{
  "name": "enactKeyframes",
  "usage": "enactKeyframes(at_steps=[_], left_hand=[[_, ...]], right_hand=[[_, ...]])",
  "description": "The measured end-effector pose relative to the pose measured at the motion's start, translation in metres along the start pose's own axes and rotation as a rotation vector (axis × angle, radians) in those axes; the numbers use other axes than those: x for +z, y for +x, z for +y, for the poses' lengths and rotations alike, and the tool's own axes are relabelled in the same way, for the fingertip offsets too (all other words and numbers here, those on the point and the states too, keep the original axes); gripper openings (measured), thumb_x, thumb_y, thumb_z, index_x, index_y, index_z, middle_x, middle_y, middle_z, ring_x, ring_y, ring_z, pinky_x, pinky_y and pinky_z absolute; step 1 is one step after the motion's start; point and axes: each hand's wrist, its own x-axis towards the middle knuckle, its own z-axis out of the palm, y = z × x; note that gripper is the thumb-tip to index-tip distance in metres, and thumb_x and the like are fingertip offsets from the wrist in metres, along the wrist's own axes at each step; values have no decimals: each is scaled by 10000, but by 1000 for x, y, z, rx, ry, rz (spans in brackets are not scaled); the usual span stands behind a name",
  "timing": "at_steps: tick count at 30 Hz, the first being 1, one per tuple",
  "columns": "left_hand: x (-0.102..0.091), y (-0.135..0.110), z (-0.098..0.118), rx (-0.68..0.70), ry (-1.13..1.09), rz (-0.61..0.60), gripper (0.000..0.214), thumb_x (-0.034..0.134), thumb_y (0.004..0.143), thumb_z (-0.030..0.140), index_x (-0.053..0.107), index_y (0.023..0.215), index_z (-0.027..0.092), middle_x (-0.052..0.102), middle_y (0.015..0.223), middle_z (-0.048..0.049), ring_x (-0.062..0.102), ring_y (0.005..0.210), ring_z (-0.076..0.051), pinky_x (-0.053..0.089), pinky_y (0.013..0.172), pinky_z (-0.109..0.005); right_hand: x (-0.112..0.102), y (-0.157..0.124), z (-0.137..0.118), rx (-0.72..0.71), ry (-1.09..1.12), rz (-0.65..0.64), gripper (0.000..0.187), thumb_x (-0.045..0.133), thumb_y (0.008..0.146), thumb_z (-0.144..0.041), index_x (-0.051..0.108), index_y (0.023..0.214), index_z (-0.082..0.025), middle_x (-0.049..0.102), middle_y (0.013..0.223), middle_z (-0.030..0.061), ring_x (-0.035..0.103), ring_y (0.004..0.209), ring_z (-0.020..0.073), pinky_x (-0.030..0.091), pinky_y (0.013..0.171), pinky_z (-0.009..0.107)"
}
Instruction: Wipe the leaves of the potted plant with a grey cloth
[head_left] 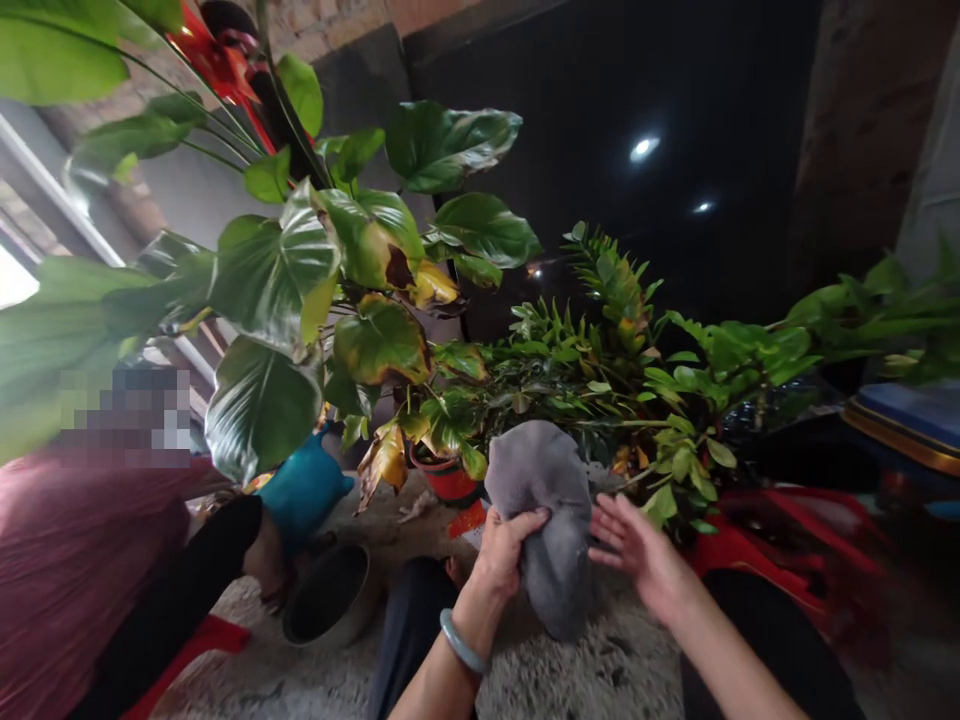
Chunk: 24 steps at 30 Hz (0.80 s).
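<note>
One head cam only, wide-angle, edges bent. Low pos, faces fwd/slightly down: left hand (504, 545) & right hand (637, 555) close at bottom ctr, potted plants (555, 370) just behind, floor (585, 670) underneath.

Brick wall (330, 30) and dark panel (600, 90) above speckled floor (592, 670).

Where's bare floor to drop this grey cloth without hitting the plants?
Bare floor shows between your forearms, below the grey cloth in your left hand; a smaller patch lies this side of the metal bowl, beside your leg. Crowded: around the red pot under the leaves, and left by the other person's sleeve.
</note>
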Motion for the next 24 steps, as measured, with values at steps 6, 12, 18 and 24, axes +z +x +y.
enactKeyframes(at_steps=[6,12,18,24], left_hand=[[14,-17,-34,28,-151,-58,553,895,416,385,688,880,168,750,886,-76,686,865,-266,529,816,-353],[13,-23,-30,18,4,90,423,851,573,344,701,921,155,735,1063,-131,614,1136,-313,459,989,-346],[5,-16,-46,-1,56,-22,442,822,605,413,709,945,153,683,1210,-147,541,1237,-318,406,1039,-347],[-7,6,-36,118,-21,-383,572,835,529,497,722,986,172,716,1077,-123,627,1032,-296,494,849,-343]], right_hand=[[38,-48,36,4,-38,-93,552,873,397,-517,728,818,-189,782,772,82,720,891,343,555,812,428],[38,-49,36,-122,-236,221,506,868,348,-469,695,740,-200,779,752,79,710,901,358,550,809,427],[40,-51,27,-139,-227,152,521,864,343,-460,705,754,-181,783,759,94,717,892,355,565,773,402],[47,-42,-5,-261,-177,271,477,859,351,-358,696,772,-202,781,753,74,721,829,350,587,686,403]])
